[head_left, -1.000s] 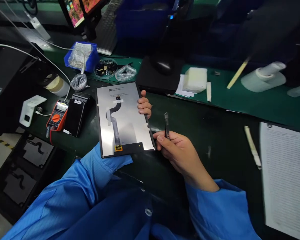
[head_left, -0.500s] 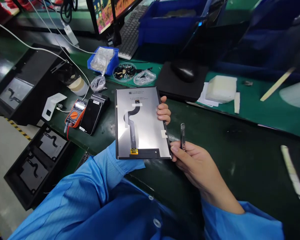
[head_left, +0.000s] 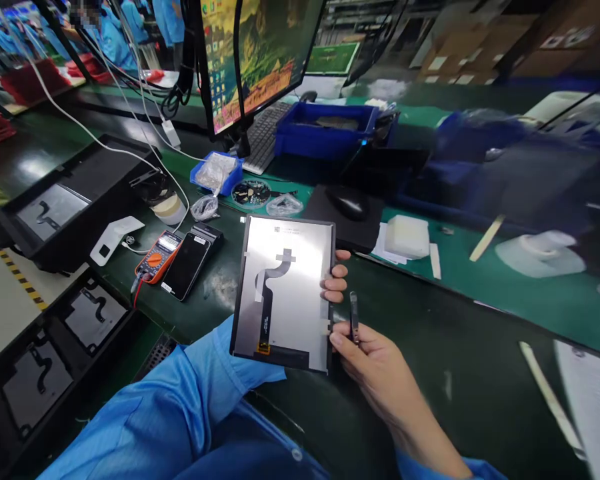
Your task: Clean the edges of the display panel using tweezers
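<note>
A tablet-sized display panel [head_left: 305,300] is held tilted above the bench, its silvery back facing me. Down its left side runs a curved black flex cable [head_left: 267,303], taped in places and ending in a gold-coloured connector. My left hand [head_left: 336,283] supports the panel from beneath, fingers curled round its right edge; the palm is hidden. At the lower right edge, my right hand [head_left: 375,363] pinches by a pale tape tab [head_left: 325,327]. Metal tweezers [head_left: 355,313] stick up out of that hand. Whether the fingertips grip the tab is unclear.
To the left lie a black phone-like device [head_left: 187,265], an orange multimeter [head_left: 159,257] and a black tray [head_left: 63,327] with more panels. Behind are a mouse [head_left: 349,202], a white foam block [head_left: 407,237] and a monitor [head_left: 260,60]. Papers [head_left: 593,393] lie at right.
The view has tipped upward, so the panel appears lower. My right hand has shifted from the panel's lower right corner up its edge to the tape tab. Both holds continue.
</note>
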Available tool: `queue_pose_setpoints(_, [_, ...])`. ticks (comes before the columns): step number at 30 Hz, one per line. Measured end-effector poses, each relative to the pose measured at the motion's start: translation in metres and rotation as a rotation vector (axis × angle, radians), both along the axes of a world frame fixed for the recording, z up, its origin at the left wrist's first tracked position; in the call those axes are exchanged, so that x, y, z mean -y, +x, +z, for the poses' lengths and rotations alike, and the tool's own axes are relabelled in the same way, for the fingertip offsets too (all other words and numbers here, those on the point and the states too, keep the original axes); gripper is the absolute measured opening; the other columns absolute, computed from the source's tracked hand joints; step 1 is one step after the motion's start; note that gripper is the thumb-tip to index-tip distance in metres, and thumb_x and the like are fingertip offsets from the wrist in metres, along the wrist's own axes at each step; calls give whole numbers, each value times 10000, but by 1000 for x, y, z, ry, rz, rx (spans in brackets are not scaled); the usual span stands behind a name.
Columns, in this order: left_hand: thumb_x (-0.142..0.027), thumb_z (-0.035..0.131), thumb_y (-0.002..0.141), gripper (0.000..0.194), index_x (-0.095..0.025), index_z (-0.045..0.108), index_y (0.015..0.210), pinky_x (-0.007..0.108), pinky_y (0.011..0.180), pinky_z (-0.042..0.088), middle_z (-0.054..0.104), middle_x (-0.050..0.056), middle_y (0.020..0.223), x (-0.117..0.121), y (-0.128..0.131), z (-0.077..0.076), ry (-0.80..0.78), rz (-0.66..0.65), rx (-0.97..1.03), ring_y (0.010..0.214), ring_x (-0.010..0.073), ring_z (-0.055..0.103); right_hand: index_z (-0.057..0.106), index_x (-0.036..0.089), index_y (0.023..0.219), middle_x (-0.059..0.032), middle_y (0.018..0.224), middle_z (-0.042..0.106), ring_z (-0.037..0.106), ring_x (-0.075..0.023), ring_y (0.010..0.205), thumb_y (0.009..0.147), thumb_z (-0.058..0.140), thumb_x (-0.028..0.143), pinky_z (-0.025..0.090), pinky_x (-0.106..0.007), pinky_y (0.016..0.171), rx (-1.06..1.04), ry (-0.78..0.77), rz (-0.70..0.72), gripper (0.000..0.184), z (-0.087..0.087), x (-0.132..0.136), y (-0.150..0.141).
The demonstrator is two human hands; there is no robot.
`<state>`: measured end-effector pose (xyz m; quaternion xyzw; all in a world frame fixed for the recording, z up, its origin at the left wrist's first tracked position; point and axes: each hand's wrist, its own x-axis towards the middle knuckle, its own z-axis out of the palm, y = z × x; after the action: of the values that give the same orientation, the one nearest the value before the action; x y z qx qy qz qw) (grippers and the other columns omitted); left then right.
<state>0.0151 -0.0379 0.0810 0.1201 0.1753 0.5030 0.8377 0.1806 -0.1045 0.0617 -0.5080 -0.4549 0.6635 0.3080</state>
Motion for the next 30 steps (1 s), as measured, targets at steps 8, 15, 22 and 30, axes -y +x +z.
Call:
queue_pose_setpoints(8, [-346, 634, 819, 353, -95, 621, 1067, 191, 575, 341, 475, 40, 862, 4, 1, -8, 49, -105, 278, 653, 75, 419, 629, 181, 697, 39, 565, 411, 276, -89, 486, 654, 782, 696, 212, -245, 440, 76, 103, -14, 539, -1, -1, 0])
queue_pose_setpoints(15, [-353, 610, 840, 343, -101, 628, 1072, 193, 579, 397, 484, 44, 885, 2, 1, -14, 82, -141, 335, 650, 78, 438, 615, 182, 670, 45, 555, 382, 285, -94, 495, 653, 775, 701, 226, -241, 446, 77, 121, -7, 544, -1, -1, -2])
queue_pose_setpoints(22, [-383, 634, 789, 414, -103, 617, 1094, 213, 585, 365, 484, 54, 889, 2, -2, -13, 97, -143, 300, 670, 88, 420, 612, 180, 687, 52, 559, 356, 223, -83, 482, 700, 751, 675, 178, -239, 434, 98, 150, 5, 514, -12, 0, 2])
queue_pose_setpoints(30, [-442, 666, 759, 501, -93, 601, 1112, 216, 590, 369, 480, 50, 882, 4, -4, -3, 100, -150, 201, 679, 90, 428, 580, 193, 671, 62, 523, 329, 220, -84, 447, 774, 677, 691, 156, -237, 404, 41, 145, 76, 518, 4, 0, -2])
